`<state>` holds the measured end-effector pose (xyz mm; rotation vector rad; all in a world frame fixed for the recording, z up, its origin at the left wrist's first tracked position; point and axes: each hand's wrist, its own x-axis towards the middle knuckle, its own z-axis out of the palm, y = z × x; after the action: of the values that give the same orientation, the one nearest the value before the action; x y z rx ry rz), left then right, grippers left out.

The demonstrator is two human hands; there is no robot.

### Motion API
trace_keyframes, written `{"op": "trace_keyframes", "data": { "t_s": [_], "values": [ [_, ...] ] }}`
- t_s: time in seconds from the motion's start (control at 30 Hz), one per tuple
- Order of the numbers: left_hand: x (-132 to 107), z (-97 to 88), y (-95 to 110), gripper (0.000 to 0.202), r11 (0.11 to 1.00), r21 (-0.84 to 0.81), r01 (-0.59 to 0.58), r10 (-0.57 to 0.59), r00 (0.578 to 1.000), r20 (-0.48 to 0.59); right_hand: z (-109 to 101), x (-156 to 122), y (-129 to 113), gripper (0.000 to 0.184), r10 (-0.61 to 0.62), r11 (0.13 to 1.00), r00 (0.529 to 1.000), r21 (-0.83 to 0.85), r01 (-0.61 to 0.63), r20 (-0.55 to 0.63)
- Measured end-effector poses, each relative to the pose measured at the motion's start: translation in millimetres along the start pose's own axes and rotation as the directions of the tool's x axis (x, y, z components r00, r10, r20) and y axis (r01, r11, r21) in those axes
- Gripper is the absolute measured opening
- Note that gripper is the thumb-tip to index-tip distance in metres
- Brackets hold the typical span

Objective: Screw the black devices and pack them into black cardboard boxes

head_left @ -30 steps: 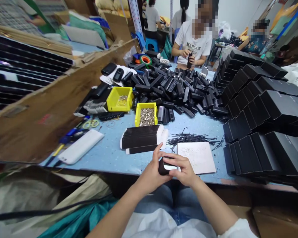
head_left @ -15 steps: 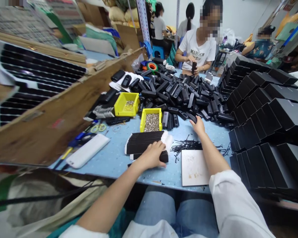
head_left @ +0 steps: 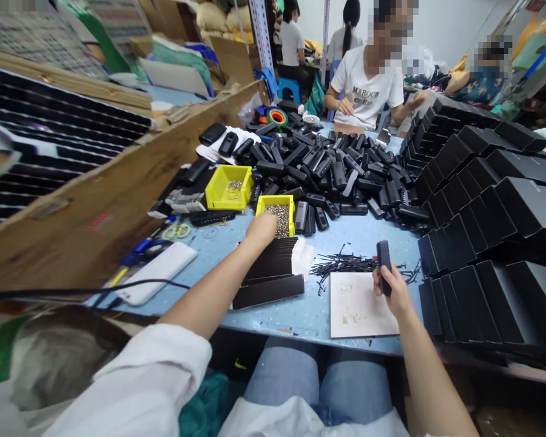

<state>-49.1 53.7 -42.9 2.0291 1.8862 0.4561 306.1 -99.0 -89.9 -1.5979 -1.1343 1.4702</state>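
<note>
My right hand (head_left: 394, 290) grips a long black plastic device (head_left: 383, 258), holding it upright above the right side of a white square board (head_left: 348, 309). My left hand (head_left: 262, 230) reaches to a small yellow bin (head_left: 292, 217) of tiny shiny metal parts (head_left: 281, 213). Its fingertips are hidden at the bin, so I cannot make out whether they pinch anything. Just below that hand lies a row of flat black cartons (head_left: 268, 290) beside some white sheets. Thin black screw-like sticks (head_left: 346, 264) are scattered behind the board.
A large heap of black devices (head_left: 309, 161) covers the back of the table. Stacked black boxes (head_left: 495, 224) rise on the right. Another yellow bin (head_left: 213, 188), a white power bank-like block (head_left: 159, 276) and a wooden wall (head_left: 95, 221) are leftward. A co-worker (head_left: 368, 85) sits opposite.
My left hand has moved from the black cartons up to the yellow bin. My right hand has brought a black device from the heap to above the board. The co-worker's hands have parted.
</note>
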Motion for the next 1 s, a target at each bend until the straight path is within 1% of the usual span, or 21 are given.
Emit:
{"op": "trace_keyframes", "data": {
  "t_s": [0.07, 0.13, 0.17, 0.2, 0.23, 0.27, 0.3, 0.33, 0.37, 0.4, 0.47, 0.57, 0.63, 0.7, 0.77, 0.8, 0.83, 0.9, 0.93, 0.97, 1.0],
  "values": [
    [-21.8, -4.3, 12.1, 0.023, 0.998, -0.070, -0.003, 0.000, 0.999, -0.041, 16.1, -22.7, 11.3, 0.100, 0.035, 0.984, 0.998, 0.173, -0.043, 0.048],
    [-60.0, 3.4, 33.3, 0.029, 0.966, -0.256, 0.027, -0.038, 0.999, -0.039, 32.4, -36.2, 12.8, 0.093, 0.006, 0.967, 0.998, 0.254, -0.020, 0.055],
    [-83.4, 12.4, 46.2, 0.032, 0.838, -0.535, 0.110, -0.116, 0.993, 0.023, 39.9, -40.3, 9.2, 0.090, -0.034, 0.958, 0.999, 0.286, 0.022, 0.039],
    [-107.7, 24.0, 59.5, 0.035, 0.646, -0.732, 0.218, -0.149, 0.976, 0.159, 46.9, -43.2, 2.7, 0.087, -0.084, 0.943, 0.996, 0.323, 0.077, 0.008],
    [-131.5, 37.0, 72.3, 0.036, 0.443, -0.840, 0.314, -0.149, 0.950, 0.276, 53.7, -45.3, -6.0, 0.084, -0.132, 0.920, 0.990, 0.368, 0.138, -0.041],
    [-153.1, 49.9, 83.9, 0.038, 0.255, -0.886, 0.387, -0.141, 0.921, 0.362, 60.3, -46.8, -16.4, 0.080, -0.174, 0.886, 0.979, 0.417, 0.203, -0.108],
    [-171.4, 61.4, 93.8, 0.040, 0.102, -0.897, 0.430, -0.151, 0.898, 0.413, 66.9, -48.0, -27.3, 0.076, -0.208, 0.845, 0.963, 0.463, 0.266, -0.174],
    [-185.8, 70.4, 101.7, 0.040, -0.014, -0.893, 0.450, -0.161, 0.880, 0.446, 73.4, -48.8, -37.9, 0.073, -0.233, 0.803, 0.945, 0.503, 0.320, -0.230],
    [-196.1, 76.4, 107.5, 0.040, -0.096, -0.888, 0.449, -0.176, 0.871, 0.460, 79.8, -49.5, -47.3, 0.072, -0.251, 0.765, 0.930, 0.534, 0.360, -0.267],
    [-202.6, 79.5, 111.4, 0.040, -0.149, -0.887, 0.437, -0.191, 0.868, 0.459, 85.9, -49.9, -54.8, 0.071, -0.262, 0.736, 0.922, 0.559, 0.382, -0.286],
    [-207.1, 78.9, 115.1, 0.040, -0.203, -0.891, 0.405, -0.200, 0.874, 0.443, 96.3, -50.2, -63.2, 0.069, -0.258, 0.704, 0.921, 0.595, 0.387, -0.293],
    [-206.2, 72.9, 116.8, 0.043, -0.232, -0.902, 0.363, -0.185, 0.894, 0.408, 105.8, -49.4, -62.0, 0.067, -0.209, 0.672, 0.927, 0.643, 0.368, -0.312],
    [-208.0, 73.6, 120.0, 0.044, -0.243, -0.915, 0.323, -0.180, 0.912, 0.370, 108.5, -48.2, -57.7, 0.064, -0.175, 0.644, 0.924, 0.670, 0.369, -0.340],
    [-213.3, 80.2, 125.8, 0.042, -0.247, -0.937, 0.245, -0.201, 0.933, 0.297, 109.8, -46.9, -54.3, 0.062, -0.144, 0.620, 0.921, 0.693, 0.369, -0.361],
    [-220.1, 90.4, 132.1, 0.039, -0.205, -0.970, 0.134, -0.251, 0.950, 0.184, 110.3, -46.3, -52.7, 0.060, -0.107, 0.608, 0.921, 0.708, 0.359, -0.375],
    [-222.9, 95.5, 133.9, 0.038, -0.155, -0.984, 0.084, -0.273, 0.954, 0.125, 110.1, -46.5, -52.0, 0.060, -0.090, 0.606, 0.922, 0.714, 0.350, -0.376],
    [-224.8, 99.8, 133.7, 0.035, -0.085, -0.995, 0.056, -0.283, 0.956, 0.078, 109.4, -47.2, -50.8, 0.060, -0.081, 0.610, 0.924, 0.714, 0.342, -0.373],
    [-224.3, 103.8, 124.7, 0.028, 0.111, -0.992, 0.060, -0.231, 0.972, 0.033, 105.1, -49.3, -44.8, 0.059, -0.112, 0.652, 0.927, 0.678, 0.341, -0.358],
    [-221.7, 102.8, 115.1, 0.025, 0.250, -0.967, 0.057, -0.166, 0.986, 0.015, 101.2, -50.4, -39.1, 0.058, -0.157, 0.683, 0.918, 0.631, 0.368, -0.365],
    [-217.5, 99.8, 102.1, 0.025, 0.418, -0.908, 0.018, -0.084, 0.996, -0.018, 96.0, -51.0, -31.3, 0.057, -0.225, 0.718, 0.897, 0.557, 0.417, -0.381],
    [-212.0, 95.0, 86.2, 0.030, 0.592, -0.805, -0.051, 0.005, 0.998, -0.059, 89.9, -50.9, -21.7, 0.056, -0.313, 0.758, 0.870, 0.451, 0.471, -0.381]
  ]
}}
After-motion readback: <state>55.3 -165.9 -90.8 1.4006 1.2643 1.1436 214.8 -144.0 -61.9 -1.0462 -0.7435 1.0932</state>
